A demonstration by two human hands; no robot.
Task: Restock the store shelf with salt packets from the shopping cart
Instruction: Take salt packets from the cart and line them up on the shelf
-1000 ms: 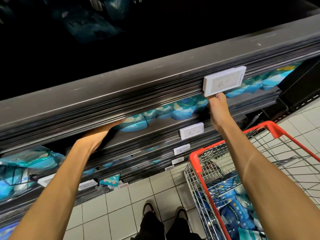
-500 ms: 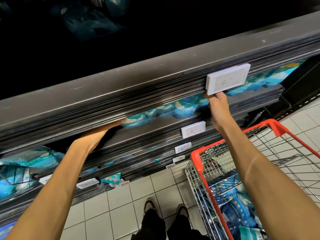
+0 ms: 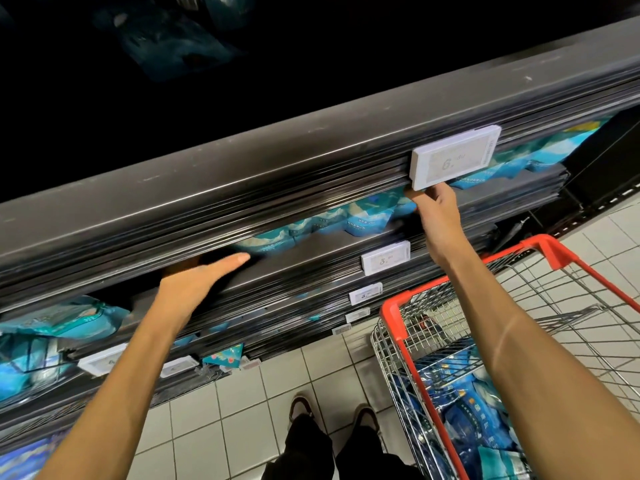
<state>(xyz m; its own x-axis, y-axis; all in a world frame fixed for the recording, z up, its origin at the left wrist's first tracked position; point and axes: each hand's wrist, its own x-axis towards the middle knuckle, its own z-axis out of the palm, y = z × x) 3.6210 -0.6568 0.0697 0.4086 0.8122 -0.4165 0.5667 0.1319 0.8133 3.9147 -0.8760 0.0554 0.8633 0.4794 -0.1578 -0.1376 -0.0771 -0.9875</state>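
Nearest, two shoes (image 3: 332, 415) stand on the white tiled floor (image 3: 207, 427), and to the right a wire shopping cart (image 3: 446, 289) with a red rim holds a heap of blue salt packets (image 3: 460, 403). Farther out, the left hand (image 3: 194, 289) lies flat with thumb extended against the dark edge of the shelf (image 3: 311, 258), its fingers hidden beneath the shelf above, holding nothing visible. The right hand (image 3: 438, 216) reaches just under the large white price tag (image 3: 453, 157); its fingertips are hidden behind the tag, so I cannot tell whether it grips anything. Between the hands, a row of teal packets (image 3: 329, 223) sits on the shelf.
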